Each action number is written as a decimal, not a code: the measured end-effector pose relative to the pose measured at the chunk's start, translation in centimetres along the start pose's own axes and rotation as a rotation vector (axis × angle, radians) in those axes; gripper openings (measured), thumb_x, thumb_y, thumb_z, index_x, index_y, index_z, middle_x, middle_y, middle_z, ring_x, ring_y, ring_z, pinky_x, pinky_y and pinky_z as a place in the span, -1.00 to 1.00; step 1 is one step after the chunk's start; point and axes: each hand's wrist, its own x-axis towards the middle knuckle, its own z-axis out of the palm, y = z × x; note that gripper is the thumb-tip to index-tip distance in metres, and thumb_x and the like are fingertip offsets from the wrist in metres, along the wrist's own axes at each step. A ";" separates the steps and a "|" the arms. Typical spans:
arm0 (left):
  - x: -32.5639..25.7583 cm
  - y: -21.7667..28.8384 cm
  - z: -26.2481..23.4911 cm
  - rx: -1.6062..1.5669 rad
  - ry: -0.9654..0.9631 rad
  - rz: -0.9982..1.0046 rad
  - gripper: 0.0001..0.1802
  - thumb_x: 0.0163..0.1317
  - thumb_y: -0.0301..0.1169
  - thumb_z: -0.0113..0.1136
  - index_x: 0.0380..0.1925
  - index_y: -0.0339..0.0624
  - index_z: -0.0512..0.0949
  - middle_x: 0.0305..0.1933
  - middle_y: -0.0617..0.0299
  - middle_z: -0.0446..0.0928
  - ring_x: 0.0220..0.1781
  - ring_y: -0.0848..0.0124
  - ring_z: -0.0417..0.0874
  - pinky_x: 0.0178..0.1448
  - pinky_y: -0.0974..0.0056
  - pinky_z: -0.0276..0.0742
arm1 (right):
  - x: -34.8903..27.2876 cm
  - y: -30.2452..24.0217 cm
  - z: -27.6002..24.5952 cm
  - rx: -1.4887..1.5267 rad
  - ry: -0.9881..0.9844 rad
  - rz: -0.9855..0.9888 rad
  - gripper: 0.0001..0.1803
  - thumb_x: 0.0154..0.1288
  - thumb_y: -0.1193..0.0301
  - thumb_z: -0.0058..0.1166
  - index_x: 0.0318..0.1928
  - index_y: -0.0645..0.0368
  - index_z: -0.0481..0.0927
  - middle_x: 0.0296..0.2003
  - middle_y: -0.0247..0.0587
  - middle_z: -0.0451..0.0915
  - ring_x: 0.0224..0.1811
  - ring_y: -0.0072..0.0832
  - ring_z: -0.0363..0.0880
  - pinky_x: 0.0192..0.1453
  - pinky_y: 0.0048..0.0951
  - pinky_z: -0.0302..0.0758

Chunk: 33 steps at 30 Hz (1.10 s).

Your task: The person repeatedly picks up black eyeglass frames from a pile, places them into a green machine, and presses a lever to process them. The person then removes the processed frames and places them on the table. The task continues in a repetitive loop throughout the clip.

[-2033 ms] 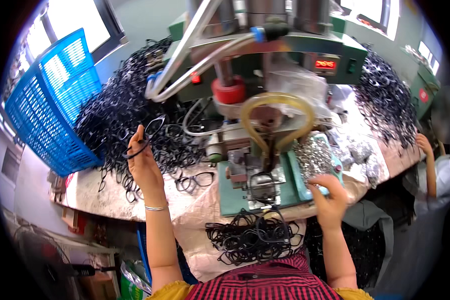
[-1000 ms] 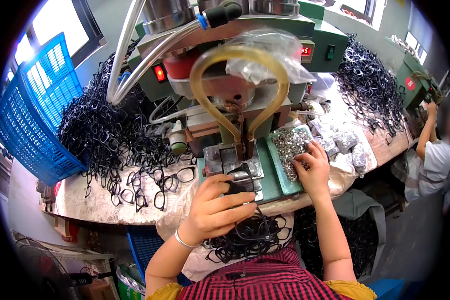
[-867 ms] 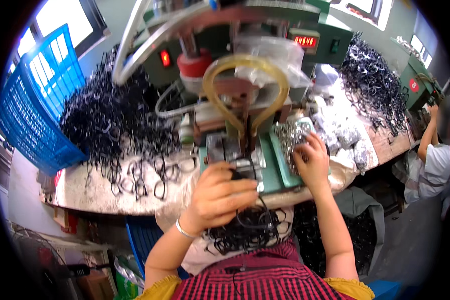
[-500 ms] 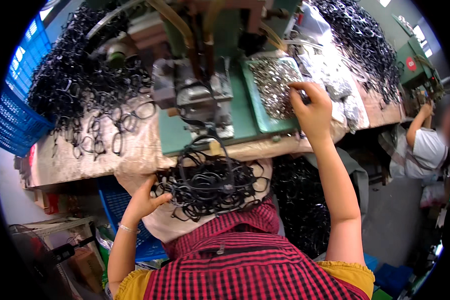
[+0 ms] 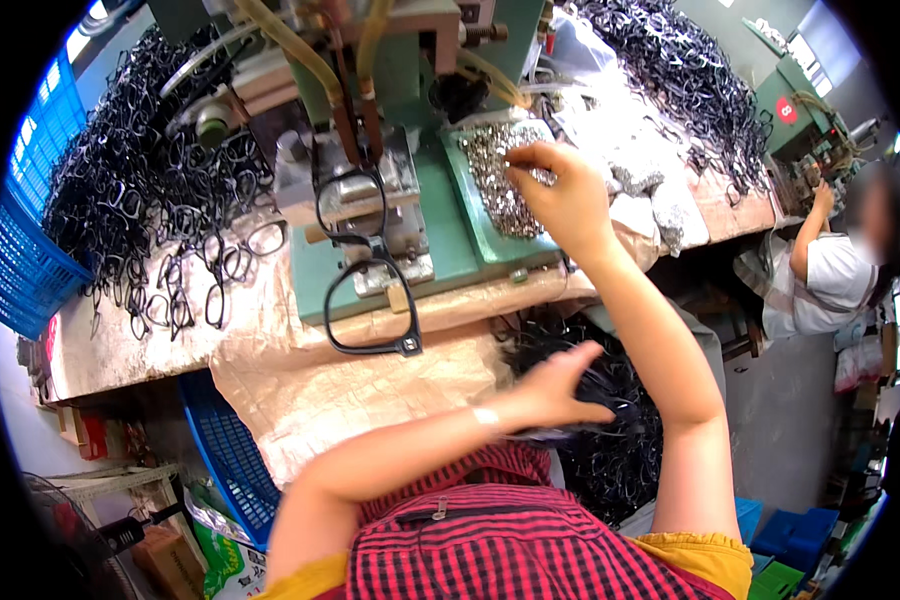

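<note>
A black eyeglass frame (image 5: pixel 408 343) rests on the metal jig of a green press (image 5: pixel 395 165), one lens ring hanging over the table's front edge. My right hand (image 5: pixel 565 200) is above a green tray (image 5: pixel 467 205) of small shiny metal parts (image 5: pixel 500 205). Its thumb and index finger are pinched together; what they hold, if anything, is too small to see. My left hand (image 5: pixel 555 392) reaches across to the right of my lap, blurred, with thumb and fingers spread. Beneath and beside it are blurred black eyeglass frames, part of a dark heap (image 5: pixel 610 465).
Tangled black eyeglass frames (image 5: pixel 160 170) cover the table's left side; another heap (image 5: pixel 675 75) lies at the far right. Brown paper (image 5: pixel 320 400) drapes off the front edge. A blue basket (image 5: pixel 235 450) stands below left. A person (image 5: pixel 830 265) sits at another machine on the right.
My left hand has swung from the left of my lap to the right, and the frame pile has gone from the paper there. My right hand stays over the tray. The view has shifted slightly.
</note>
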 end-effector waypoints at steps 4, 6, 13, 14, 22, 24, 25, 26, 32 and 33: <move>1.3 1.0 6.7 -0.121 -0.254 0.278 -0.15 0.07 -0.38 0.39 0.39 -0.16 0.26 0.39 -0.11 0.32 0.42 -0.01 0.34 0.42 0.07 0.33 | -1.0 0.8 0.1 0.016 0.078 0.006 -0.88 0.13 0.48 0.24 -0.28 0.16 0.72 -0.30 -0.10 0.69 -0.19 -0.14 0.64 -0.04 -0.25 0.53; -1.5 2.4 2.8 0.178 -0.382 0.231 -0.27 0.15 -0.32 0.31 0.33 -0.24 0.32 0.39 -0.11 0.34 0.36 -0.02 0.42 0.40 0.05 0.36 | -2.1 0.7 -0.9 0.053 0.064 0.112 -0.86 0.14 0.51 0.25 -0.26 0.19 0.73 -0.32 -0.10 0.69 -0.21 -0.22 0.65 -0.06 -0.32 0.53; -17.8 9.4 -23.6 0.292 -0.020 -0.398 -0.72 0.26 -0.34 0.27 -0.07 -0.23 0.66 -0.20 0.07 0.71 -0.26 0.29 0.70 -0.09 0.25 0.59 | -1.3 -5.8 -0.2 0.508 0.033 0.159 -0.85 0.10 0.61 0.25 -0.26 0.25 0.71 -0.27 -0.20 0.69 -0.19 -0.41 0.64 -0.03 -0.43 0.51; -18.5 9.5 -25.4 0.284 0.353 -0.411 -0.77 0.23 -0.45 0.25 -0.12 -0.27 0.66 -0.22 0.04 0.70 -0.28 0.26 0.70 -0.12 0.23 0.59 | -0.5 -6.3 0.8 0.553 0.067 0.141 -0.80 0.10 0.61 0.25 -0.20 0.25 0.68 -0.26 -0.21 0.68 -0.19 -0.45 0.64 -0.03 -0.45 0.51; -23.2 -2.6 -33.1 1.095 1.150 -0.521 -0.75 0.21 -0.27 0.30 -0.34 -0.20 0.50 -0.34 0.01 0.50 -0.28 0.01 0.54 -0.20 0.02 0.47 | 1.2 -11.5 5.1 0.915 0.094 0.329 -0.48 0.14 0.62 0.24 0.13 0.33 0.42 -0.27 -0.32 0.62 -0.14 -0.64 0.56 0.03 -0.58 0.44; -23.7 -4.2 -33.8 1.199 1.144 -0.586 -0.78 0.26 -0.27 0.24 -0.31 -0.19 0.50 -0.31 -0.03 0.52 -0.24 -0.03 0.56 -0.18 -0.02 0.48 | 1.3 -11.6 5.5 0.952 0.058 0.337 -0.46 0.14 0.62 0.25 0.15 0.33 0.40 -0.27 -0.31 0.63 -0.16 -0.64 0.55 0.04 -0.58 0.43; -23.9 -4.7 -34.0 1.245 1.130 -0.623 -0.79 0.28 -0.27 0.21 -0.29 -0.19 0.49 -0.30 -0.05 0.53 -0.22 -0.05 0.56 -0.17 -0.04 0.48 | 1.5 -12.2 5.6 0.993 0.063 0.328 -0.46 0.14 0.62 0.24 0.15 0.33 0.39 -0.27 -0.30 0.63 -0.16 -0.64 0.55 0.03 -0.58 0.42; -23.1 -3.3 -34.0 1.197 1.131 -0.622 -0.79 0.36 -0.26 0.10 -0.28 -0.18 0.50 -0.36 -0.07 0.55 -0.27 -0.10 0.59 -0.22 -0.10 0.48 | 1.7 -12.8 5.3 1.024 0.076 0.328 -0.45 0.14 0.63 0.24 0.16 0.33 0.39 -0.26 -0.29 0.64 -0.16 -0.64 0.55 0.03 -0.58 0.42; -22.8 3.4 -33.2 0.008 1.369 -0.131 -0.79 0.46 -0.31 0.01 -0.15 -0.21 0.51 -0.49 0.48 0.32 -0.53 0.66 0.17 -0.46 0.45 0.14 | 1.0 -15.1 4.0 1.081 0.108 0.444 -0.42 0.18 0.62 0.20 0.23 0.34 0.35 -0.06 -0.16 0.63 -0.05 -0.52 0.60 0.12 -0.49 0.45; -20.5 7.8 -30.5 -0.089 1.304 -0.165 -0.88 0.39 -0.41 0.05 -0.15 -0.19 0.48 -0.47 0.47 0.28 -0.47 0.65 0.24 -0.41 0.46 0.17 | 0.7 -15.0 3.4 0.971 0.068 0.391 -0.41 0.18 0.60 0.21 0.24 0.32 0.36 -0.02 -0.15 0.63 0.01 -0.49 0.60 0.15 -0.47 0.45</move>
